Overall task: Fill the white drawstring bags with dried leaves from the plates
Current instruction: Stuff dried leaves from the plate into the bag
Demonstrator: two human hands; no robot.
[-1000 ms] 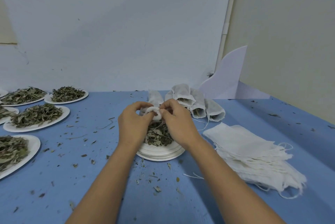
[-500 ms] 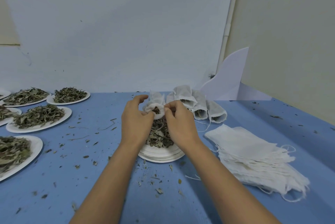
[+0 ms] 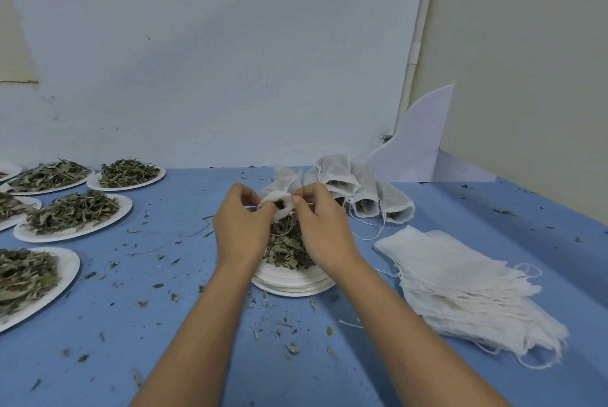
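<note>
Centrally, a white bag (image 3: 279,201) was pinched at its mouth by the left hand (image 3: 241,230) and the right hand (image 3: 324,234), above the dried leaves (image 3: 285,252) on a plate (image 3: 292,286) on the blue tabletop (image 3: 158,324).

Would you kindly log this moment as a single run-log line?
step: bag gripped at mouth | left hand: pinches bag | right hand: pinches bag | bag: above leaf plate | filled bags: behind it

I am facing a pale bluish-white wall (image 3: 230,61) that is meeting a beige wall (image 3: 526,77) on my right, with a white pipe (image 3: 415,44) running down the corner. A blue table (image 3: 164,357) is spreading before me under soft, even light, and a curved white board (image 3: 418,143) is standing at its far edge.
</note>
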